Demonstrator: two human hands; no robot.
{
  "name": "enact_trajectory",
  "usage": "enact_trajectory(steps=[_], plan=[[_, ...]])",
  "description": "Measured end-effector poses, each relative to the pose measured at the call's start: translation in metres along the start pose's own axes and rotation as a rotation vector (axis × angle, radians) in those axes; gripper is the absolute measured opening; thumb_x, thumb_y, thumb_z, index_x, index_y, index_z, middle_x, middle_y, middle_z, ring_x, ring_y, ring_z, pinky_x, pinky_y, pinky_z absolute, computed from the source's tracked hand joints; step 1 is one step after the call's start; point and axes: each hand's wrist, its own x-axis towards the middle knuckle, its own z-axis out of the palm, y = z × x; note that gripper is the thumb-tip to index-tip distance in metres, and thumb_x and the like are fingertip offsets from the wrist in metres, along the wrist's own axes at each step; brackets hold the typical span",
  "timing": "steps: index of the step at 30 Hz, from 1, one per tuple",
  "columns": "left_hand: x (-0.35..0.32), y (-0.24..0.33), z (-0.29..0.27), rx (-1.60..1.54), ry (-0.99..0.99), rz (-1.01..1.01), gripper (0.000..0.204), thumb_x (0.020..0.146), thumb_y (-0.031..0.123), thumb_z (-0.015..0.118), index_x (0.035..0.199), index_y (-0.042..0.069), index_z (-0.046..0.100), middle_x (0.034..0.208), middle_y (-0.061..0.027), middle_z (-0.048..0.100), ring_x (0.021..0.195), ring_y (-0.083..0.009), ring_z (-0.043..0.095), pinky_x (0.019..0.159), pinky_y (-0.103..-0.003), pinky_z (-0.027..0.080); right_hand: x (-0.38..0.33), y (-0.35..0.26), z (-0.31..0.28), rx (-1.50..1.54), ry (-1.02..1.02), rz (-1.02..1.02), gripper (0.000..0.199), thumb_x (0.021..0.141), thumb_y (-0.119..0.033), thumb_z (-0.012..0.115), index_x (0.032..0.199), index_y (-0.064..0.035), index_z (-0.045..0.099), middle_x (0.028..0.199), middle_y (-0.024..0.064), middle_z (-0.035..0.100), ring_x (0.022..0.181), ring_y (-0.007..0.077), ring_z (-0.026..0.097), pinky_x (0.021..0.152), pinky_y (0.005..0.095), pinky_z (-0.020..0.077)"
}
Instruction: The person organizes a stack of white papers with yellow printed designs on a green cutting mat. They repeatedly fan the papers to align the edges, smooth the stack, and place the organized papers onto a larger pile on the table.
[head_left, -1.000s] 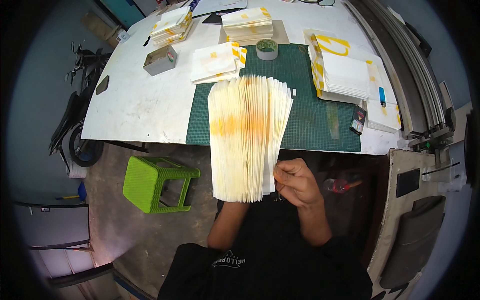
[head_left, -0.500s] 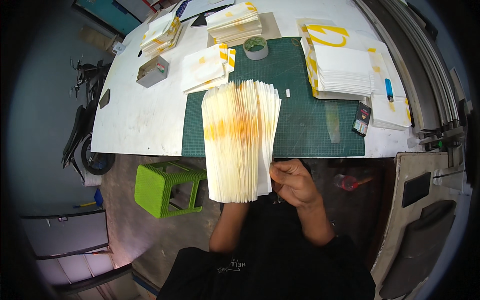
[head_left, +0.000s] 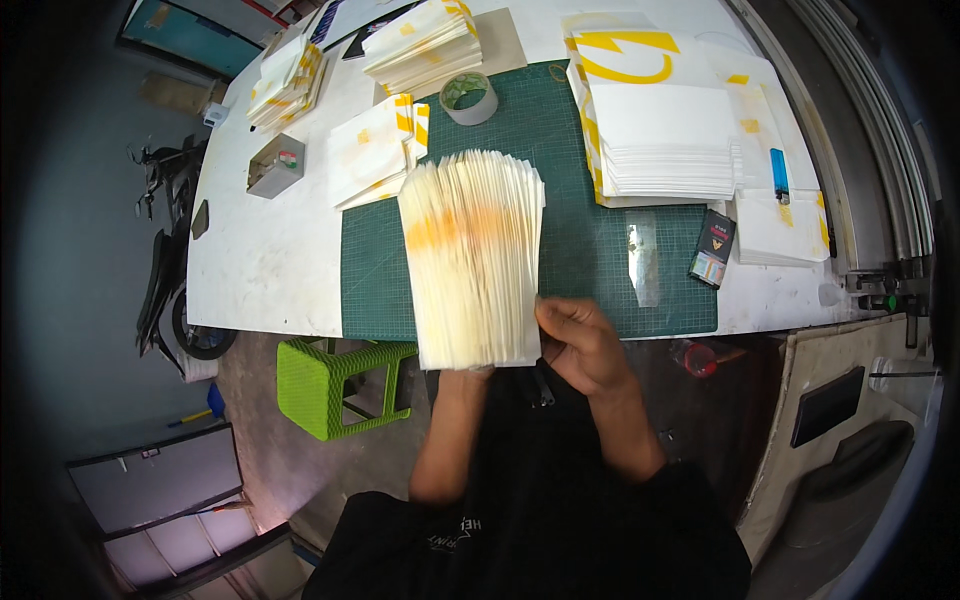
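With right-hand fingers, pinching fanned paper stack at four-o'clock edge, in front of green cutting mat at twelve; with left hand mostly hidden at six, cannot tell how gripping. Could splay or drop from slackened pinch.

From my remote feed: loose black short-sleeved cloth top fills the bottom centre of the frame, matte, softly creased. Small white printed lettering with a thin line drawing sits on it, lower centre-left; partly lost in the folds. Wide black left sleeve, bottom left of centre, and wide black right sleeve, bottom right of centre, both end around my elbows. Left forearm and right forearm bare below that. Right hand, mid-frame, bare; left hand mostly hidden, visible bit bare.
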Motion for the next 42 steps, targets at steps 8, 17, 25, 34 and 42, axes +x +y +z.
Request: enact_trajectory(steps=[8,17,25,34,42], plan=[[0.002,-0.028,0.084,-0.028,-0.227,-0.136,0.046,0.103,0.03,0.041,0.131,-0.005,0.05,0.118,-0.0253,0.063,0.104,-0.039,0.066,0.084,-0.057,0.058,0.015,-0.033,-0.005,-0.3,0.003,-0.148,0.03,0.098,-0.025,0.062,0.109,0.0036,0.066,0.093,0.0067,0.069,0.08,0.0121,0.066,0.071,0.0255,0.0534],[-0.003,-0.033,0.082,0.113,-0.146,0.106,0.038,0.103,0.018,0.041,0.13,-0.006,0.051,0.122,-0.0216,0.063,0.106,-0.0328,0.067,0.093,-0.047,0.056,0.01,-0.01,0.011,-1.03,0.04,-0.617,0.052,0.075,-0.03,0.087,0.112,0.0002,0.068,0.104,0.0131,0.071,0.1,0.0232,0.068,0.089,0.0345,0.0517],[-0.021,-0.039,0.089,0.017,-0.242,-0.058,0.038,0.101,0.016,0.041,0.129,-0.006,0.053,0.124,-0.0213,0.062,0.109,-0.0327,0.066,0.095,-0.048,0.055,-0.006,-0.01,0.008,-0.843,-0.037,-0.575,0.023,0.085,-0.007,0.075,0.105,0.0038,0.071,0.105,0.0146,0.071,0.096,0.0213,0.069,0.085,0.0326,0.0517],[-0.022,-0.056,0.09,0.293,-0.059,0.134,0.05,0.106,0.034,0.041,0.139,-0.004,0.042,0.13,-0.02,0.058,0.113,-0.0308,0.064,0.099,-0.046,0.053,-0.021,-0.016,0.005,-0.809,-0.005,-0.637,0.034,0.082,-0.018,0.08,0.105,0.0044,0.069,0.109,0.0176,0.07,0.101,0.0265,0.069,0.088,0.035,0.0515],[-0.018,-0.068,0.101,0.507,0.084,0.175,0.053,0.105,0.04,0.042,0.138,-0.001,0.045,0.126,-0.0164,0.061,0.111,-0.0272,0.063,0.097,-0.044,0.052,-0.02,-0.015,-0.021,-0.843,0.048,-0.632,0.03,0.081,-0.016,0.081,0.101,0.0027,0.071,0.095,0.015,0.073,0.091,0.0255,0.071,0.083,0.035,0.0533]])
